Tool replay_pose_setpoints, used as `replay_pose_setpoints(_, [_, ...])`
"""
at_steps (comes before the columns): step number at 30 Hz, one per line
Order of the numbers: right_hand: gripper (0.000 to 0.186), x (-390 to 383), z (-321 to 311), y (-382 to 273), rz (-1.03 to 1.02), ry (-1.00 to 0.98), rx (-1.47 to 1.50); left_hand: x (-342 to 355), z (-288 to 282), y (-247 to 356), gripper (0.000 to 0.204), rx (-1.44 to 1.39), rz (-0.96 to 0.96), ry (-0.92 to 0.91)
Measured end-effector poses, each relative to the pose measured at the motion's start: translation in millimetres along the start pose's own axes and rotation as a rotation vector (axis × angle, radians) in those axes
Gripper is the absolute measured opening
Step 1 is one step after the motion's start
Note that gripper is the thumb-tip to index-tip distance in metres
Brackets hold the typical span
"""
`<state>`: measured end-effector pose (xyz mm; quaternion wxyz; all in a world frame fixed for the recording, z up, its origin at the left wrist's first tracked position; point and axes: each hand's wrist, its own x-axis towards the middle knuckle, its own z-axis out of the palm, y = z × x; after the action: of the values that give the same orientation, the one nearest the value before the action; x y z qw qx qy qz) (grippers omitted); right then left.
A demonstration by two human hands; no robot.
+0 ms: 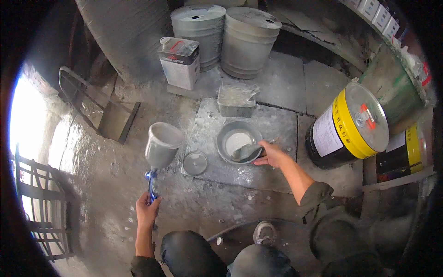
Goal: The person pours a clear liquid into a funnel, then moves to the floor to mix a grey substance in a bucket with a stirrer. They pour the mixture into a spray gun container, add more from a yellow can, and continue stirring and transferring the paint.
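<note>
My left hand (147, 208) is closed round the blue handle of a spray gun (152, 187). An open, grey-smeared cup (159, 154) sits at the gun's upper end. Beside the cup, a round grey lid (195, 163) lies flat on the floor. My right hand (273, 155) is closed on a grey scoop-like tool (247, 152), which rests tilted in a round grey bowl (220, 147). Pale powder or paste (237, 140) shows in the bowl; which of the two, I cannot tell. The tool's handle is partly hidden by my fingers.
Behind the bowl stands a crusted rectangular tub (236, 110). Farther back are a metal can (181, 69) and two grey drums (251, 44), (198, 34). A yellow-and-black drum (348, 127) stands at right. A long-handled dustpan (115, 120) and a dark rack (46, 207) are at left.
</note>
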<state>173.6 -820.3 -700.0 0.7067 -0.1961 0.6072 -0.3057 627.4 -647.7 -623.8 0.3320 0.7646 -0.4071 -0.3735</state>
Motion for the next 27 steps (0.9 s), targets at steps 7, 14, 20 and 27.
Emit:
replay_pose_setpoints(7, [0.056, -9, 3, 1, -0.064, 0.104, -0.022, -48, -26, -34, 0.020, -0.211, -0.090, 0.039])
replay_pose_setpoints(14, [0.054, -42, -53, -52, -0.233, 0.398, -0.254, -74, -56, -66, 0.017, -0.227, -0.124, 0.066])
replay_pose_setpoints(20, [0.063, -40, -87, -137, -0.331, 0.842, -1.004, -83, -66, -89, 0.018, -0.258, -0.125, 0.140])
replay_pose_setpoints(27, [0.082, -5, -85, -150, -0.655, 1.091, -1.658, -92, -61, -96, 0.018, -0.257, -0.168, 0.359])
